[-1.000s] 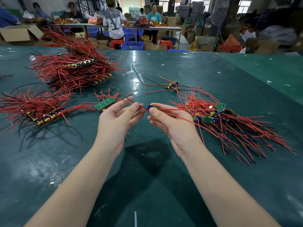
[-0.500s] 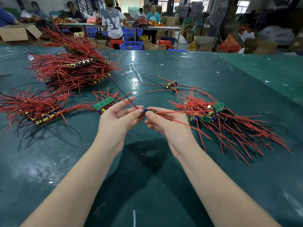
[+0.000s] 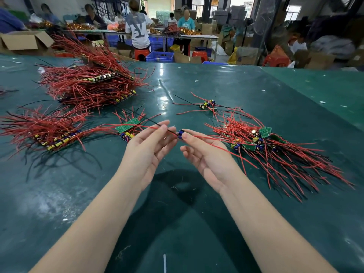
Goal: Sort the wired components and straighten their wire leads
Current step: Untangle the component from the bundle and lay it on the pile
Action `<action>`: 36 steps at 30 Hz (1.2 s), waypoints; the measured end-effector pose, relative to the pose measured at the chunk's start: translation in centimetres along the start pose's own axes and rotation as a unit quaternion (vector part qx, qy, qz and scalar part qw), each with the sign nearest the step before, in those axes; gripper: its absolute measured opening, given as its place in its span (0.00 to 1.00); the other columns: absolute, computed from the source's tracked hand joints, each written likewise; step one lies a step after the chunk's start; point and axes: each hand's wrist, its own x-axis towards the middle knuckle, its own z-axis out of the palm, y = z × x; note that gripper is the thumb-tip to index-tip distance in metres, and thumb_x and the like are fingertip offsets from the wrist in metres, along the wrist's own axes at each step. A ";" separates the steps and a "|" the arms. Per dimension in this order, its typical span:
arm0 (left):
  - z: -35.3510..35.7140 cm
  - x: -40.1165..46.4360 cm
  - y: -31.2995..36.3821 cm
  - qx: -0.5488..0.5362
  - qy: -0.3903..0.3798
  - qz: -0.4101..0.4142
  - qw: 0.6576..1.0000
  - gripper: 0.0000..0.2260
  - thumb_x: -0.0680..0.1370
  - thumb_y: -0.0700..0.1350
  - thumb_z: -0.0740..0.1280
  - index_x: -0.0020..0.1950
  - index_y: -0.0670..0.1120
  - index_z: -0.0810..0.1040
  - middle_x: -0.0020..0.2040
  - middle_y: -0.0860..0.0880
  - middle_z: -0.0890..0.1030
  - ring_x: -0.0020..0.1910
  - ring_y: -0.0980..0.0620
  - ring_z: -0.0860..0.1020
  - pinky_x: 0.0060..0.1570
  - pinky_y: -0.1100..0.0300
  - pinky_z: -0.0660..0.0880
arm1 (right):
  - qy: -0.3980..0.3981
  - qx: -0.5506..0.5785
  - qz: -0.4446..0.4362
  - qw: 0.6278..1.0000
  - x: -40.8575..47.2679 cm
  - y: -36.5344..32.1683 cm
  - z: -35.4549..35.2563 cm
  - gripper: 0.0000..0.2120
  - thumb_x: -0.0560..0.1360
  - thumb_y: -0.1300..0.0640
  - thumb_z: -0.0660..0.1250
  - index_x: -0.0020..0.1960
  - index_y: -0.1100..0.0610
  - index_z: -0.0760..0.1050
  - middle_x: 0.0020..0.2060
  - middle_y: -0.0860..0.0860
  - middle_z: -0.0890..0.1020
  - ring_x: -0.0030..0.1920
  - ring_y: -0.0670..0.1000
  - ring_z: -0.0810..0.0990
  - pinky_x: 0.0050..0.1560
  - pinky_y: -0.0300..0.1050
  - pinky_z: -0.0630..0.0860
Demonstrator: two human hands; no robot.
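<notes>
Now two hands meet above the green bench (image 3: 197, 223). The right hand (image 3: 204, 154) pinches one small blue component (image 3: 180, 133) between thumb and forefinger, its other fingers loosely spread; a red lead (image 3: 220, 147) trails from it across the palm to the right. The left hand (image 3: 146, 146) pinches the component's black lead (image 3: 169, 130) at its fingertips, the line drawn nearly straight between the two hands.

Four groups of wired parts lie on the bench, plus one lone board. Far left sits the largest heap (image 3: 88, 83) of red-wired boards, stacked. Near left lies a flatter row (image 3: 49, 133), leads fanned out. Just beyond the left hand rests a single green board (image 3: 128, 124) with blue and yellow parts at its near edge. Right of the hands spreads a loose tangle (image 3: 275, 150), with at least three green boards showing among red leads. Farther off, centre, lies a small cluster (image 3: 208, 105) of a few parts.

Beyond the bench, a blue crate (image 3: 160, 56) stands on the floor, contents hidden. An open cardboard box (image 3: 25, 42) sits far left. Several people work at a far table (image 3: 197, 36).
</notes>
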 end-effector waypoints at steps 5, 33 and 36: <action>-0.2 0.2 0.4 -0.029 0.032 0.012 0.999 0.07 0.80 0.39 0.63 0.50 0.40 0.80 0.43 0.46 0.85 0.43 0.53 0.84 0.42 0.65 0.79 | 0.015 0.022 -0.017 1.000 0.1 -0.2 -0.5 0.07 0.74 0.67 0.68 0.51 0.63 0.81 0.42 0.55 0.85 0.38 0.51 0.84 0.40 0.38 0.80; 0.3 -0.1 0.5 0.018 0.001 0.020 1.000 0.03 0.80 0.35 0.61 0.47 0.38 0.73 0.44 0.41 0.84 0.45 0.49 0.84 0.45 0.65 0.79 | -0.015 -0.056 -0.049 0.997 0.6 -1.0 -1.3 0.08 0.71 0.66 0.71 0.50 0.59 0.79 0.40 0.54 0.84 0.41 0.54 0.84 0.44 0.41 0.80; 0.2 -0.1 0.4 0.032 -0.007 0.015 0.999 0.05 0.81 0.36 0.60 0.46 0.39 0.74 0.42 0.44 0.84 0.43 0.51 0.84 0.45 0.64 0.79 | -0.016 -0.063 -0.059 0.996 0.6 -1.0 -1.4 0.05 0.71 0.68 0.71 0.45 0.61 0.82 0.37 0.55 0.84 0.39 0.52 0.84 0.42 0.39 0.80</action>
